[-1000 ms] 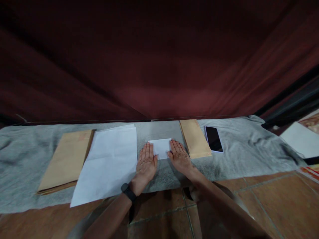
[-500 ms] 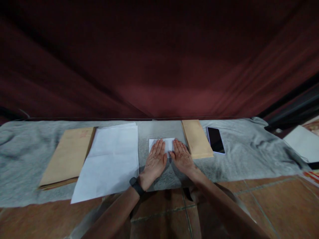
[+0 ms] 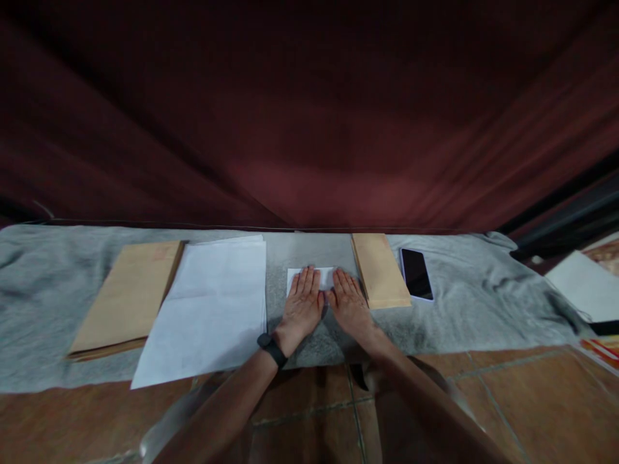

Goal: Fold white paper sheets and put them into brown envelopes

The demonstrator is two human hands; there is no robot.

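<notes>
A small folded sheet of white paper (image 3: 326, 278) lies on the grey cloth in front of me. My left hand (image 3: 303, 306) rests flat on its left part, fingers stretched out. On the right part lies my right hand (image 3: 349, 303), palm down with fingers extended; the two thumbs nearly meet. Much of the paper is hidden under both hands. Left of my left hand is a stack of large white paper sheets (image 3: 213, 296). Close by my right hand sits a stack of small brown envelopes (image 3: 382, 270).
Larger brown envelopes (image 3: 126, 290) lie at the far left. A phone (image 3: 416, 274) with a dark screen is right of the small envelopes. The grey cloth (image 3: 474, 296) covers the low surface. A dark red curtain (image 3: 314, 142) hangs behind, and tiled floor (image 3: 556, 399) shows in front.
Both hands stay flat on the folded paper, the right one slightly further left and closer to the other. The view has shifted slightly.
</notes>
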